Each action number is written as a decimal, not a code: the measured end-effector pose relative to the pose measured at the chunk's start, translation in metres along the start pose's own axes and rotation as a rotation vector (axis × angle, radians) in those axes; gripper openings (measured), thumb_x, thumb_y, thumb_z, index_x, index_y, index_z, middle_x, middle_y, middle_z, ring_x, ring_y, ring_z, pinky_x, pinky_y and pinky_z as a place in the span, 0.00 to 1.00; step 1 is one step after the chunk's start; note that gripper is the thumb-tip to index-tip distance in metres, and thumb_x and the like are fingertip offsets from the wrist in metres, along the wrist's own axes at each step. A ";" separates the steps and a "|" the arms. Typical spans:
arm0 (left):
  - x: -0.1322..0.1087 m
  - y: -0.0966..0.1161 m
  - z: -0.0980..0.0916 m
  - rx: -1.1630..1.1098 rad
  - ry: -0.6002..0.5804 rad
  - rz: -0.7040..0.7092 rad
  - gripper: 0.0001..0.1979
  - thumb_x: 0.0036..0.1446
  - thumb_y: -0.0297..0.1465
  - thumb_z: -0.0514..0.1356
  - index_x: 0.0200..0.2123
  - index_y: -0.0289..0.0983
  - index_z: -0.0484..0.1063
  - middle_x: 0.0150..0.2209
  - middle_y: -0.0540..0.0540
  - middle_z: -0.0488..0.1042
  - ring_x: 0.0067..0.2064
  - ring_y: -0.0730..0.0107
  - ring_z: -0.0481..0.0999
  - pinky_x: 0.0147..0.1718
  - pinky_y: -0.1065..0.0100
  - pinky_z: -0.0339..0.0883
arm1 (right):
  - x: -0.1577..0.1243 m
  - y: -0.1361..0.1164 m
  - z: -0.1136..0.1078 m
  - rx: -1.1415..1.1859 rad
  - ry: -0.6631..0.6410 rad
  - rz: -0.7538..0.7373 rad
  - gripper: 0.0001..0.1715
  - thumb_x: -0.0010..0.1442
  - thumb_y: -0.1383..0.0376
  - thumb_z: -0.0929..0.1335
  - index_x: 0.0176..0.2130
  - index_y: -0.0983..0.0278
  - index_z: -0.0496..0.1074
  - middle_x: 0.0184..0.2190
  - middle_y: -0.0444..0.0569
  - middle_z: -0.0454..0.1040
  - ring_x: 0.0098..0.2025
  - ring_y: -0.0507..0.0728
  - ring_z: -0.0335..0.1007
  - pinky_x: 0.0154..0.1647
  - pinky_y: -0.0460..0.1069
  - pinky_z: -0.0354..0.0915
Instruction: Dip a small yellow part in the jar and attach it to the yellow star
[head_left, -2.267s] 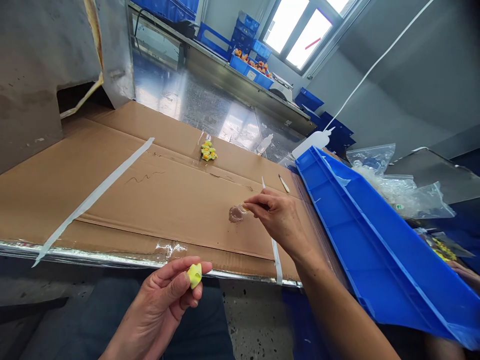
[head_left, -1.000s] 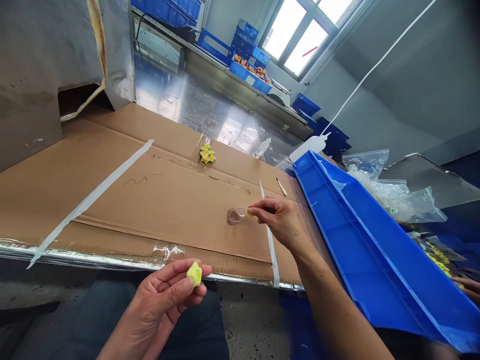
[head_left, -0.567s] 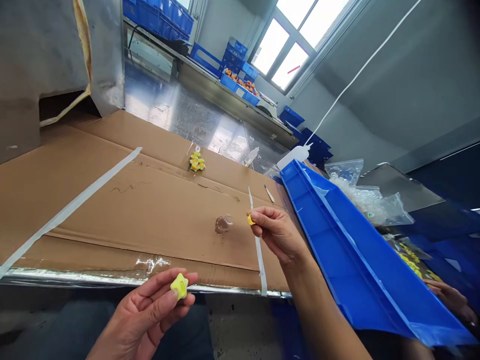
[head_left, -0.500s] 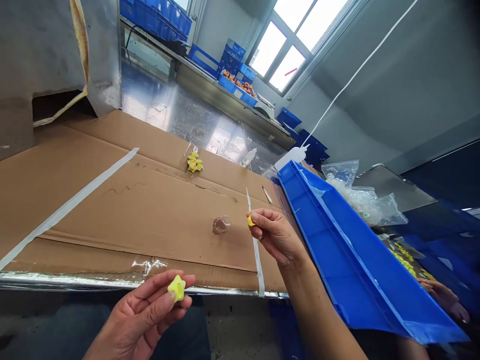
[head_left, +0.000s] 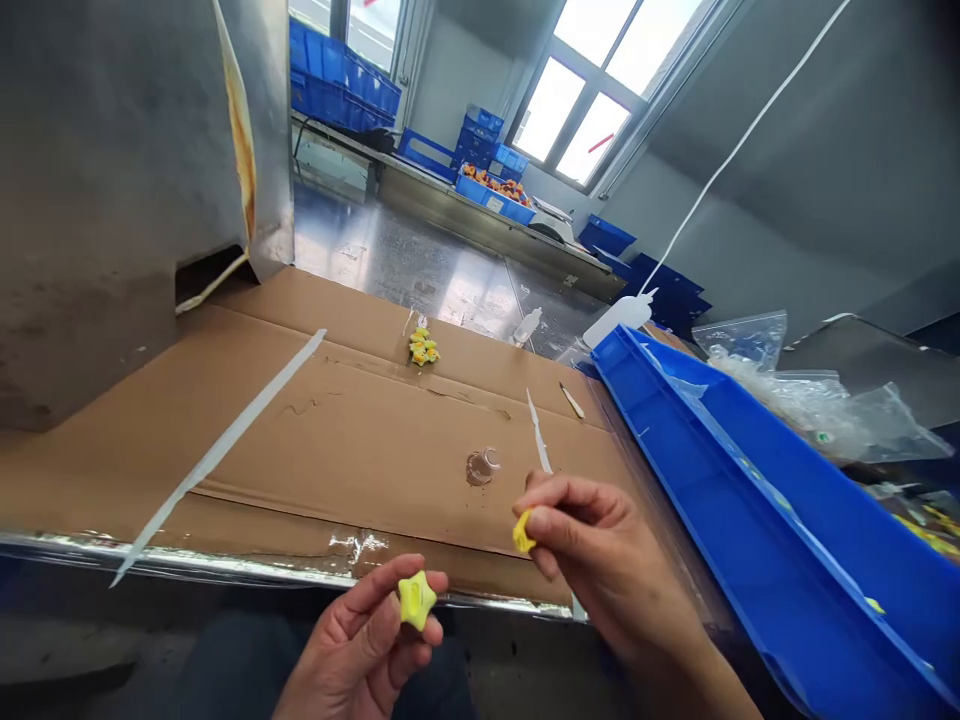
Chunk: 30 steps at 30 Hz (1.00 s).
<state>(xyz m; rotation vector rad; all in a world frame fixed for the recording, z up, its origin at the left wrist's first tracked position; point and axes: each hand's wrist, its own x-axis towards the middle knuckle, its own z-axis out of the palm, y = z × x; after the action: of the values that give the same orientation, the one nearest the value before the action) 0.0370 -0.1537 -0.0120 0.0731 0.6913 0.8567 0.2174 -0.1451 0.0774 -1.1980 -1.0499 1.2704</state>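
Between the thumb and fingers of my left hand (head_left: 360, 640) is a pale yellow star-shaped piece (head_left: 416, 600) with a hollow in its face, held just in front of the table edge. My right hand (head_left: 600, 555) pinches a small, deeper yellow piece (head_left: 523, 532); the fingers cover part of it, so its full shape is hidden. The two pieces are apart. Beyond my hands a small clear cup (head_left: 484, 465) sits on the cardboard (head_left: 390, 430). Farther back lies a cluster of yellow-green star pieces (head_left: 424, 347) with orange parts.
A long blue tray (head_left: 705, 510) stands along the right side, with plastic bags (head_left: 840, 400) behind it. A thin brush-like tool (head_left: 571, 400), a small bottle (head_left: 527, 327) and a larger white bottle (head_left: 621, 318) lie toward the back. A metal housing (head_left: 112, 200) occupies the left.
My right hand has come down and closer to the left hand with its yellow piece. The camera view has shifted, so the table and my left hand appear farther right.
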 end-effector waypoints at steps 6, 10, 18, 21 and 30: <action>0.003 -0.007 -0.005 -0.041 -0.141 0.048 0.17 0.31 0.29 0.75 0.31 0.39 0.82 0.31 0.46 0.83 0.26 0.71 0.80 0.26 0.78 0.74 | -0.020 0.018 0.035 -0.072 -0.016 0.049 0.06 0.53 0.64 0.76 0.30 0.64 0.80 0.24 0.44 0.69 0.21 0.47 0.65 0.23 0.41 0.62; 0.004 -0.011 -0.008 -0.018 -0.165 0.158 0.16 0.30 0.27 0.76 0.28 0.41 0.82 0.27 0.49 0.82 0.29 0.70 0.80 0.30 0.77 0.74 | -0.025 0.020 0.042 -0.120 -0.021 0.047 0.06 0.54 0.63 0.75 0.31 0.65 0.80 0.26 0.46 0.70 0.22 0.49 0.67 0.25 0.43 0.65; 0.005 -0.015 -0.011 0.039 -0.170 0.376 0.16 0.30 0.30 0.76 0.28 0.39 0.80 0.31 0.48 0.82 0.32 0.69 0.78 0.33 0.73 0.71 | -0.023 0.027 0.042 -0.210 -0.060 -0.062 0.01 0.56 0.67 0.74 0.32 0.63 0.80 0.25 0.44 0.70 0.21 0.47 0.66 0.23 0.40 0.63; 0.004 -0.013 -0.008 0.035 -0.167 0.395 0.15 0.30 0.30 0.76 0.27 0.39 0.79 0.30 0.49 0.81 0.31 0.69 0.77 0.32 0.72 0.71 | -0.020 0.032 0.042 -0.183 -0.062 -0.121 0.00 0.55 0.67 0.75 0.31 0.62 0.80 0.24 0.43 0.69 0.19 0.46 0.65 0.21 0.39 0.62; 0.000 -0.012 -0.004 0.045 -0.168 0.410 0.15 0.30 0.30 0.76 0.26 0.40 0.79 0.30 0.49 0.79 0.32 0.70 0.76 0.32 0.72 0.68 | -0.020 0.028 0.045 -0.187 -0.072 -0.039 0.01 0.55 0.66 0.75 0.31 0.62 0.80 0.24 0.43 0.69 0.21 0.48 0.67 0.24 0.41 0.66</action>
<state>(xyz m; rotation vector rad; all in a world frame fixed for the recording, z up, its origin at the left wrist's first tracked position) 0.0425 -0.1622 -0.0192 0.3327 0.5446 1.2123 0.1682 -0.1645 0.0566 -1.2723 -1.2615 1.2130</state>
